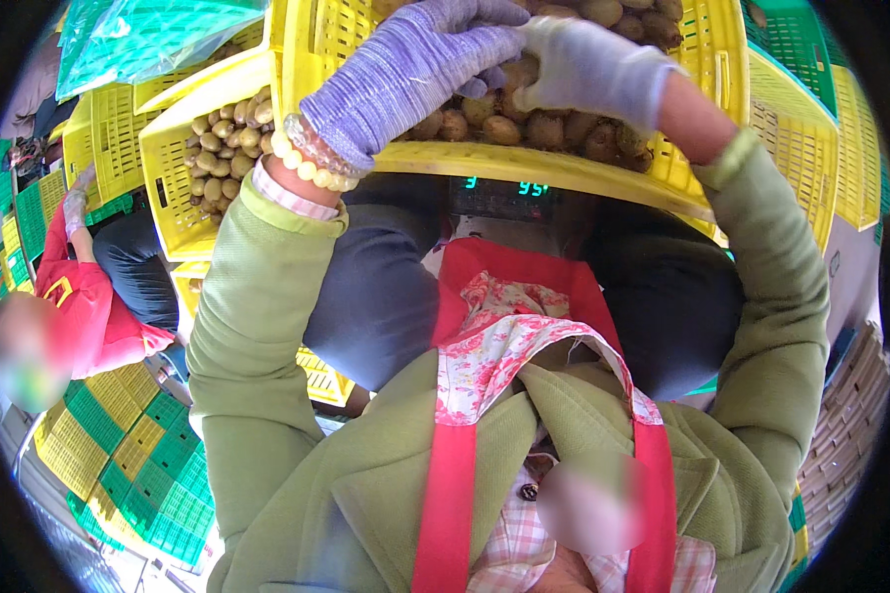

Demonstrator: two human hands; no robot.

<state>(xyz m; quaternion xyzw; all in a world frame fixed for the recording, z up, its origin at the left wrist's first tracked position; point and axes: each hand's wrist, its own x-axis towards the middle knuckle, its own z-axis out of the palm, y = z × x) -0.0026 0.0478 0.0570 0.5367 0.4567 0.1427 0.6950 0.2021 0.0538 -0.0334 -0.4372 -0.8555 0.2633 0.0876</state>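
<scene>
A yellow plastic crate (554, 156) full of brown kiwifruit (502, 129) sits before me at the top of the head view. My left hand (420, 64), in a purple-and-white knit glove, reaches over it from the left, fingers stretched and somewhat apart. My right hand (598, 74), in a paler glove, comes from the right with thumb and fingers spread in a curve above the fruit. The fingertips of both hands meet or overlap over the crate. Kiwifruit show between the right thumb and fingers; I see none clearly gripped.
Under the crate's near edge is a scale with a lit green display (504, 188). A second yellow crate of kiwifruit (173, 212) stands at left. Crates (806, 158) are also stacked at right. A person in red (94, 306) sits at far left near green and yellow crates (133, 445).
</scene>
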